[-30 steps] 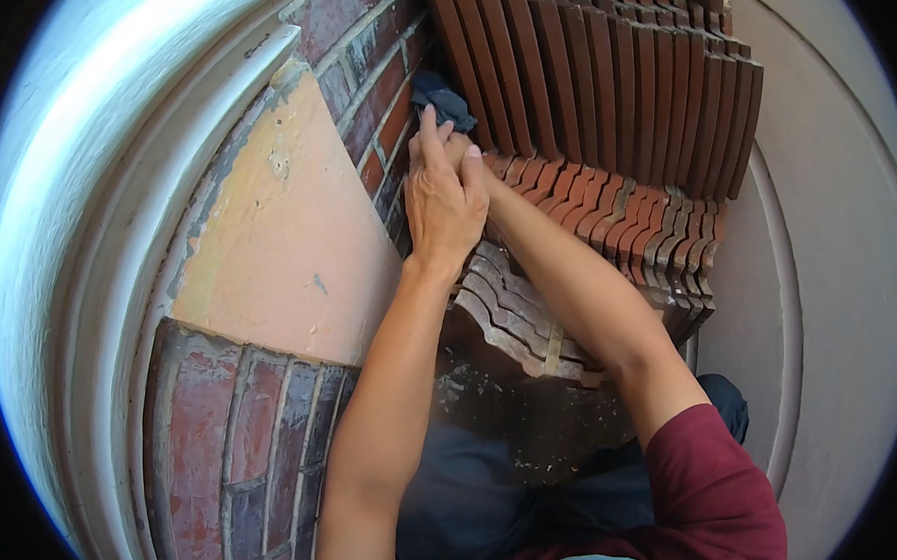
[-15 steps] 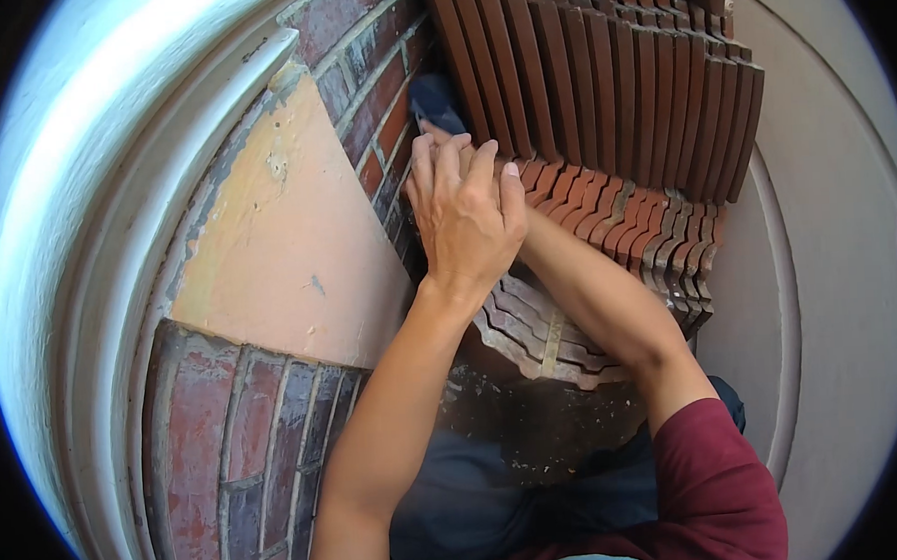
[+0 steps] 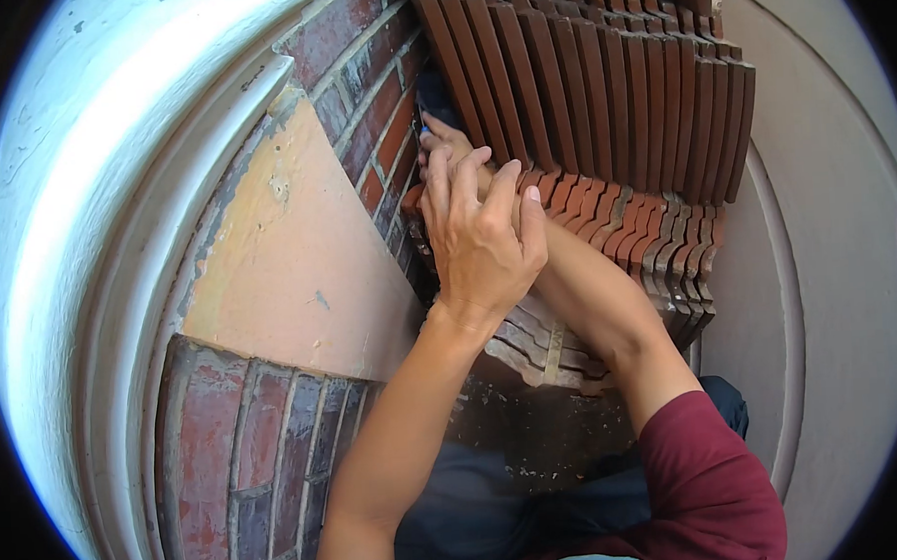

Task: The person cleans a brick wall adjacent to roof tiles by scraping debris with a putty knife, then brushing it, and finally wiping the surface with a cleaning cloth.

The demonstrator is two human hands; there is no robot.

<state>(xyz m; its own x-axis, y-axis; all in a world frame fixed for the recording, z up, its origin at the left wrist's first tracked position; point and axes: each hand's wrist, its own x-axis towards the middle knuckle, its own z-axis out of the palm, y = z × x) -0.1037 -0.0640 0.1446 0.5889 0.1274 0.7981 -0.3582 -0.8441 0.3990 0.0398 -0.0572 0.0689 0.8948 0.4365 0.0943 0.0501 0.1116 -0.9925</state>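
My right hand [image 3: 444, 138] reaches deep into the gap between the brick wall [image 3: 387, 133] and the stacked roof tiles [image 3: 601, 103]. Its fingers are closed close to the bricks, and a small blue bit [image 3: 425, 131] shows at them; what it belongs to is too small to make out. My left hand [image 3: 482, 233] lies across my right wrist, fingers stretched and apart, with nothing seen in it. It partly hides the right wrist and the orange tile ends behind.
Lower orange tiles [image 3: 626, 222] lie beneath the upright brown ones. A peach plastered block [image 3: 288, 277] juts out at left beside white moulding [image 3: 120, 324]. Greyish tiles [image 3: 541, 346] sit on the dark, crumb-strewn floor [image 3: 535, 426]. A pale curved wall [image 3: 839, 293] stands at right.
The left hand has shifted slightly down and right along my right arm. More of the right hand now shows, with the blue bit at its fingers. The view has shifted a little.
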